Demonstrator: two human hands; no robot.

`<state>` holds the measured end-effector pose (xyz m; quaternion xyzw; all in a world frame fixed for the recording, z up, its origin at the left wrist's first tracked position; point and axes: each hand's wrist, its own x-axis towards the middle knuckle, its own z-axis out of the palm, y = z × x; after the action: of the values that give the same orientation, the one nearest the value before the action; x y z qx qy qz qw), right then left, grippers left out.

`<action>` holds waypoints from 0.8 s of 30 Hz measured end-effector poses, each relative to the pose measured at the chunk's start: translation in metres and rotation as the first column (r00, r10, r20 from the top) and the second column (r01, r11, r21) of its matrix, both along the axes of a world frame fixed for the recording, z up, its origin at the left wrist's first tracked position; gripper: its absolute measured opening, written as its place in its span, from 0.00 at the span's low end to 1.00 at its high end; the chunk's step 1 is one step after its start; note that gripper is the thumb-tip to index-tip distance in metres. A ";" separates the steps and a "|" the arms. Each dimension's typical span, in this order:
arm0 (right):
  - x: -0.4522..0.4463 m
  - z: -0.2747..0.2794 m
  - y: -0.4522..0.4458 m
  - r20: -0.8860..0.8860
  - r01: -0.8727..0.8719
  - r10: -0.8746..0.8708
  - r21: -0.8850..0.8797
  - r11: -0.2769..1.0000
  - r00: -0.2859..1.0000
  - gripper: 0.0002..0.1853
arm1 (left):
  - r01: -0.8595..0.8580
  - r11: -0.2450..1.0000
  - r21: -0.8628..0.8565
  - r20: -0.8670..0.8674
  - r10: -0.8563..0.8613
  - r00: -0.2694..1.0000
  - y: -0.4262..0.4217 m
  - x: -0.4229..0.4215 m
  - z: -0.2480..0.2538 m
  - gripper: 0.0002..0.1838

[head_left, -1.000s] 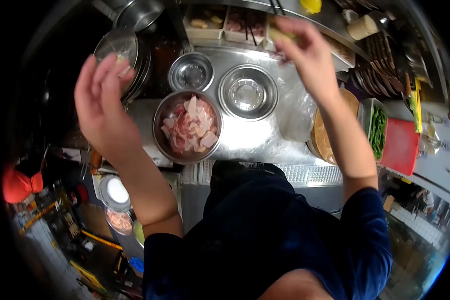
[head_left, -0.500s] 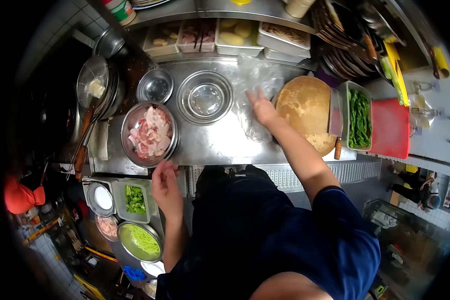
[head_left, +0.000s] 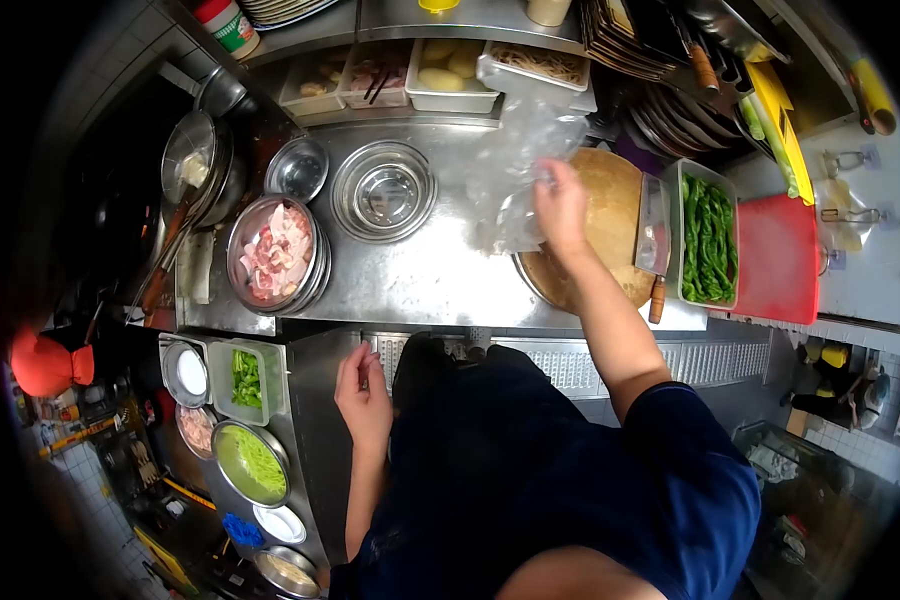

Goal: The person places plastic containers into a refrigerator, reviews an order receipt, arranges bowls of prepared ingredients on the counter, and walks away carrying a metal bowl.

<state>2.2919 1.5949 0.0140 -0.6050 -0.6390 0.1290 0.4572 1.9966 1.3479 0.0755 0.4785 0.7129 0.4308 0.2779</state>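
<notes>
My right hand [head_left: 562, 205] is closed on a clear plastic bag [head_left: 515, 165], which hangs loosely over the steel counter and reaches up to the containers at the back. Close by, a round wooden chopping board [head_left: 610, 225] carries a cleaver [head_left: 654, 230] along its right side. My left hand [head_left: 363, 395] hovers off the counter's front edge, fingers loosely bent and apart, with nothing visible in it. Up and left of it, a steel bowl of sliced raw meat [head_left: 275, 255] sits on a stack of bowls. Nested steel bowls [head_left: 384, 235] stand between the meat and the bag.
At right are a tub of green peppers [head_left: 708, 240] and a red board [head_left: 778, 260]. Tubs of potatoes [head_left: 455, 100] and other food line the back beneath a shelf [head_left: 470, 35]. On the lower left stand chopped greens [head_left: 247, 385] and a bowl of green shreds [head_left: 255, 465].
My right hand has closed on the plastic bag and lifted it to the right, over the chopping board's edge. My left hand has moved away from the meat bowl. The view has shifted slightly.
</notes>
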 end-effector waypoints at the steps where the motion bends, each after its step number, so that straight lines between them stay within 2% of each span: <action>1: 0.011 0.017 -0.003 -0.122 0.079 -0.092 -0.104 0.991 0.988 0.16 | 0.003 1.000 0.004 -0.006 -0.003 1.000 -0.003 0.002 -0.005 0.13; 3: 0.053 0.024 0.003 -0.011 0.239 -0.240 -0.061 0.969 0.971 0.16 | 0.003 0.998 0.057 -0.056 0.000 0.998 -0.006 0.006 -0.002 0.12; 4: 0.091 0.002 0.018 0.031 0.349 -0.348 -0.084 0.933 0.937 0.16 | 0.019 0.997 0.081 -0.099 -0.011 0.995 -0.007 0.005 -0.003 0.12; 5: 0.108 0.005 0.020 -0.087 0.407 -0.420 -0.131 0.904 0.903 0.18 | 0.027 0.996 0.091 -0.146 -0.013 0.989 -0.008 0.003 -0.011 0.12; 6: 0.134 -0.006 0.031 -0.217 0.448 -0.496 -0.235 0.862 0.841 0.26 | 0.033 0.995 0.098 -0.193 -0.013 0.981 -0.008 0.001 -0.015 0.12; 7: 0.159 -0.013 0.043 -0.336 0.352 -0.432 -0.274 0.895 0.837 0.40 | 0.029 1.000 0.007 -0.216 -0.027 0.976 -0.003 0.001 -0.003 0.12; 8: 0.156 0.014 0.037 -0.527 0.253 -0.404 -0.337 0.907 0.747 0.48 | 0.025 0.996 -0.082 -0.230 -0.043 0.972 0.002 0.001 0.010 0.12; 9: 0.155 0.025 0.032 -0.632 0.209 -0.376 -0.325 0.922 0.678 0.51 | 0.025 0.999 -0.046 -0.223 -0.034 0.974 0.002 -0.005 0.005 0.14; 10: 0.170 0.017 0.034 -0.522 0.238 -0.351 -0.273 0.932 0.777 0.50 | -0.033 0.999 -0.023 -0.223 0.027 0.974 0.003 -0.012 0.001 0.15; 11: 0.180 0.011 0.035 -0.255 0.281 -0.315 -0.160 0.946 0.914 0.48 | -0.084 0.996 -0.001 -0.220 0.081 0.972 0.003 -0.020 -0.004 0.15; 12: 0.172 0.015 0.023 0.088 0.465 -0.457 -0.161 0.870 0.885 0.47 | -0.130 0.991 0.022 -0.213 0.132 0.968 0.006 -0.029 -0.014 0.16; 13: 0.172 0.009 0.016 0.255 0.495 -0.472 -0.031 0.868 0.844 0.48 | -0.277 0.957 0.083 0.075 0.272 0.960 0.007 -0.047 -0.055 0.17; 14: 0.171 0.004 0.011 0.408 0.499 -0.495 0.106 0.860 0.767 0.49 | -0.371 0.928 0.030 0.133 0.364 0.922 0.009 -0.066 -0.072 0.19; 16: 0.143 0.010 -0.009 0.385 0.390 -0.435 0.193 0.900 0.814 0.50 | -0.488 0.870 0.065 0.326 0.444 0.835 0.015 -0.107 -0.111 0.22; 17: 0.128 0.015 -0.016 0.377 0.333 -0.402 0.236 0.913 0.834 0.50 | -0.527 0.850 0.019 0.386 0.480 0.788 0.019 -0.119 -0.110 0.23; 19: 0.109 0.007 -0.022 0.599 0.335 -0.324 0.097 0.937 0.732 0.47 | -0.581 0.810 -0.076 0.495 0.537 0.683 0.024 -0.139 -0.106 0.25; 20: 0.098 0.003 -0.024 0.695 0.352 -0.272 0.030 0.936 0.666 0.46 | -0.576 0.814 -0.074 0.517 0.525 0.676 0.023 -0.145 -0.111 0.25; 21: 0.076 0.008 -0.029 0.743 0.469 -0.193 -0.180 0.865 0.641 0.45 | -0.570 0.818 -0.070 0.538 0.512 0.669 0.021 -0.153 -0.119 0.25; 23: 0.085 -0.022 -0.016 0.699 0.442 -0.168 -0.231 0.867 0.695 0.43 | -0.569 0.818 -0.091 0.591 0.504 0.630 0.020 -0.162 -0.114 0.25; 24: 0.092 -0.046 -0.007 0.676 0.427 -0.152 -0.261 0.866 0.721 0.42 | -0.556 0.827 -0.085 0.567 0.499 0.655 0.016 -0.167 -0.115 0.25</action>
<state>2.3837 1.5879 -0.0317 -0.7863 -0.6097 -0.0304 0.0958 1.8294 1.3638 -0.0395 0.1133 0.6833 0.6484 0.3161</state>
